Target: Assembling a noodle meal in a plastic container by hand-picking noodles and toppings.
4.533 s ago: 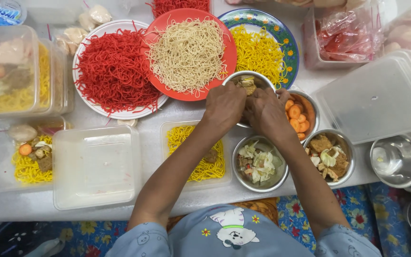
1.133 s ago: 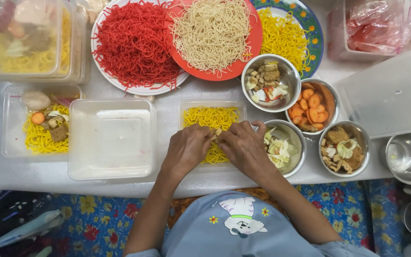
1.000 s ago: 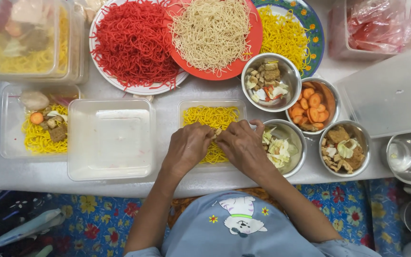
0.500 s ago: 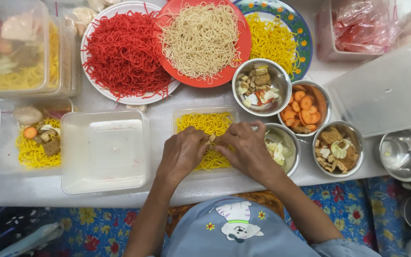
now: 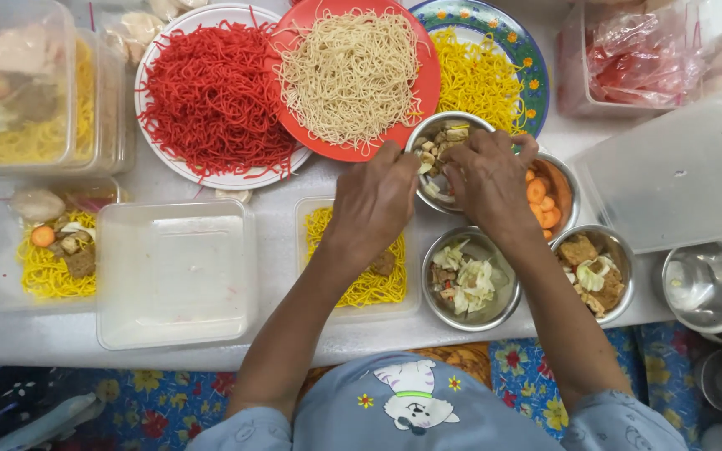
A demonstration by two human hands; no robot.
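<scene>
Both hands (image 5: 432, 188) pinch bits in a steel bowl (image 5: 440, 138) beside the red plate (image 5: 353, 79) and carrot bowl (image 5: 549, 196).

Red noodles (image 5: 211, 100) lie on a white plate (image 5: 156, 63). Pale beige noodles (image 5: 348, 71) lie on a red plate (image 5: 424, 88). Bright yellow noodles (image 5: 478, 75) lie on a plate with a blue-green rim (image 5: 528, 63) carrying small orange and yellow flowers. The clear plastic box (image 5: 361, 259) holds yellow noodles and one brown piece. The steel bowls are silver; one (image 5: 557, 196) contains orange carrot slices. The tabletop (image 5: 277, 209) is white. The cloth below (image 5: 144, 409) is dark blue with red, yellow and white flowers. The shirt (image 5: 428, 418) is grey-blue with a white cartoon figure and small yellow flowers.
</scene>
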